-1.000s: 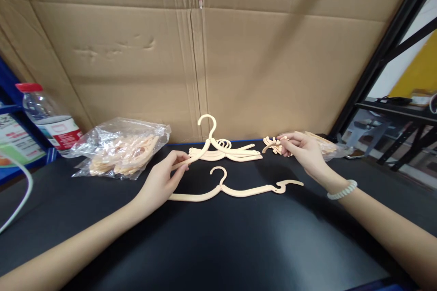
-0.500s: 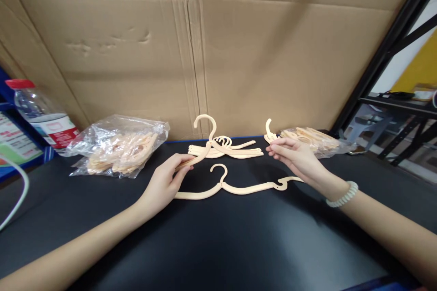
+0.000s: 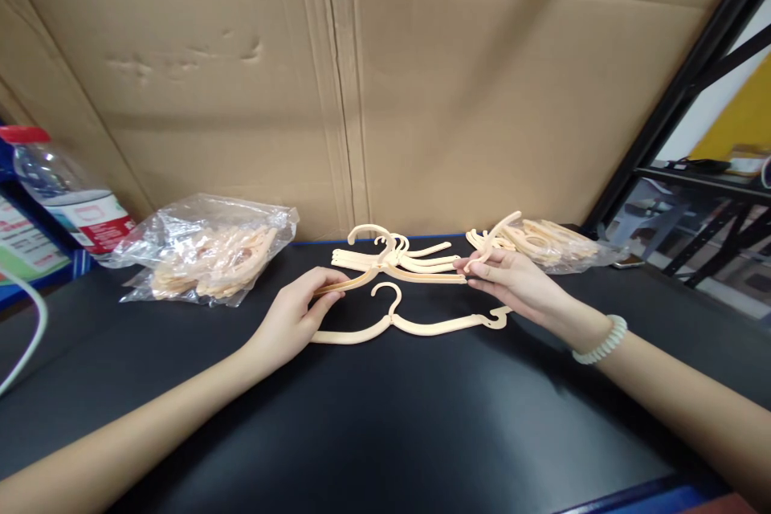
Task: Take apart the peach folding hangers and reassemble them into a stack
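Note:
My left hand (image 3: pixel 301 309) pinches the left arm of a cream plastic hanger (image 3: pixel 363 273), whose hook points up and whose right arm reaches toward my other hand. Between the fingers of my right hand (image 3: pixel 511 285) is a curved cream hanger piece (image 3: pixel 495 236), close to the hanger's right tip; whether they touch is unclear. Another hanger (image 3: pixel 434 328) lies flat on the black table nearer to me, with a hooked end piece (image 3: pixel 496 319) at its right tip. Behind the held hanger lies a stack of hangers (image 3: pixel 430 261).
A clear bag of cream parts (image 3: pixel 210 257) lies at the left, beside a red-capped bottle (image 3: pixel 90 209). Another bag of parts (image 3: pixel 554 247) lies at the right, with loose pieces at its left edge. Cardboard (image 3: pixel 241 96) stands along the back of the black table (image 3: pixel 373 418).
The held hanger has tilted lower, its right arm now near my right hand. My right hand has moved slightly left, away from the loose pieces, with the curved piece in its fingers.

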Motion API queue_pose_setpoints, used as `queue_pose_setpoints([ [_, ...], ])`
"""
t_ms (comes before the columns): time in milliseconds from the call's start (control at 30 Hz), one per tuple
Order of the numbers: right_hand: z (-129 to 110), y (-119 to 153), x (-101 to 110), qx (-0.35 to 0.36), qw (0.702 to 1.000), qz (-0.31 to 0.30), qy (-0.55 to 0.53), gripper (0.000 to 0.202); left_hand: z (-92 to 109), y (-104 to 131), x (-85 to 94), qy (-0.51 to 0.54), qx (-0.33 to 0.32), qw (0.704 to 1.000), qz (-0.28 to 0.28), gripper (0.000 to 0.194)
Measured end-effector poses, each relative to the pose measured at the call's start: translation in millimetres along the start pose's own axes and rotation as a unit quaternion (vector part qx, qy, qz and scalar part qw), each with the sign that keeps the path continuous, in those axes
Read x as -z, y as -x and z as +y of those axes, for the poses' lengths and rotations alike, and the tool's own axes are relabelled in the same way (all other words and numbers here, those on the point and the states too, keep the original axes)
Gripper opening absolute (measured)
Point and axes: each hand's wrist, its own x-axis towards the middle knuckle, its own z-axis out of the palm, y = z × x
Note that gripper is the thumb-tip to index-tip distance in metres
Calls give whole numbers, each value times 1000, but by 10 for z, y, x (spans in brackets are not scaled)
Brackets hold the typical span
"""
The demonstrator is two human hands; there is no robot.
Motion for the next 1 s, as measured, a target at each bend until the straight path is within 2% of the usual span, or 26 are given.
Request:
queue_pose_setpoints([
  [167, -43, 17, 7, -21, 999, -46, 3, 24, -16, 5, -11, 4, 3, 1000, -4, 19],
  [500, -21, 28, -1, -111, 990, -66, -62, 27, 3, 4, -10, -8, -5, 1000, -6, 19],
  [833, 0, 25, 11, -127, 989, -57, -48, 26, 40, -4, -8, -24, -24, 999, 5, 19],
  [1000, -27, 40, -16, -111, 991, -63, -36, 26, 63, -5, -1, -47, -35, 998, 13, 17],
])
